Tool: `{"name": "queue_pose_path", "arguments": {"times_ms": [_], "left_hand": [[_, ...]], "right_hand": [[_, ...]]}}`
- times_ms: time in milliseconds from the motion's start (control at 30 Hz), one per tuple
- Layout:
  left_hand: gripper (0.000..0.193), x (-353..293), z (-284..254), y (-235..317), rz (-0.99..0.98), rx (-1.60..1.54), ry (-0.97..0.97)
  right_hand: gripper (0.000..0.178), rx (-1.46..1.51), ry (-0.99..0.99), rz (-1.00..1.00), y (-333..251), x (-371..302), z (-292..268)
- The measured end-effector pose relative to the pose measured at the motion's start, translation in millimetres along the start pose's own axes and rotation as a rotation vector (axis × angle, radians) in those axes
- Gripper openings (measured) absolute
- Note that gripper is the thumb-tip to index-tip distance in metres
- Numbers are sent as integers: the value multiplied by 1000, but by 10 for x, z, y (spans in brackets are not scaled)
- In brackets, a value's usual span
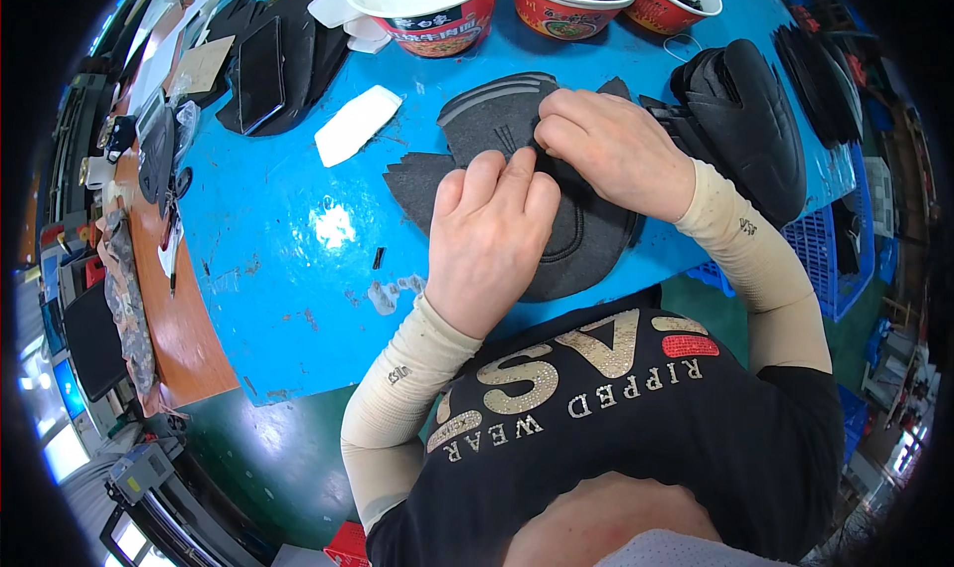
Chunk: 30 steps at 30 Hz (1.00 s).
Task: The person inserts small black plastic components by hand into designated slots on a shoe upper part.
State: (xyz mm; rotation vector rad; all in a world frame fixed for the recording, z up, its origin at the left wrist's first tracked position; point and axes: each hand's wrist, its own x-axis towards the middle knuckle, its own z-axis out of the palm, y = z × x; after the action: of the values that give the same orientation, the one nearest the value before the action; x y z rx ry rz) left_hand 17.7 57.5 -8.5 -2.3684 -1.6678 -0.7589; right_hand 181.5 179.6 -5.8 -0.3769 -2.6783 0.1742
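Dark grey, soft-looking cut pieces (pixel 507 100) lie overlapped on the blue table in front of me, with a curved stitched or ridged line on the nearer rounded part. My left hand (pixel 492 239) rests over them, fingers curled and tips pressed at the middle of the pile. Close beside it on the right, my right hand (pixel 616 155) has its fingers bent into a pinch at the same spot. The two hands' fingertips nearly meet. What lies between the fingertips is mostly hidden, though the grey material shows right around them.
Behind the pieces stand red paper bowls (pixel 437 35), two holding black scraps. A stack of black padded pieces (pixel 745 120) sits at the right, above a blue crate (pixel 835 254). At the left are white paper (pixel 358 125), a phone (pixel 261 75) on black sheets, and scissors (pixel 177 189).
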Motion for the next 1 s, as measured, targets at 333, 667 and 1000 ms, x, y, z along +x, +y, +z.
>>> {"name": "queue_pose_path", "arguments": {"times_ms": [333,667,1000], "left_hand": [[21,-25,26,36,12,113,-52],[21,-108,-142,60,-128,-258,183],[23,-355,-72,134,-373,-812,330]], "right_hand": [[16,68,202,102,-113,-154,48],[19,479,301,334,-425,-225,-115],[8,1112,115,569,-683,-221,-100]]}}
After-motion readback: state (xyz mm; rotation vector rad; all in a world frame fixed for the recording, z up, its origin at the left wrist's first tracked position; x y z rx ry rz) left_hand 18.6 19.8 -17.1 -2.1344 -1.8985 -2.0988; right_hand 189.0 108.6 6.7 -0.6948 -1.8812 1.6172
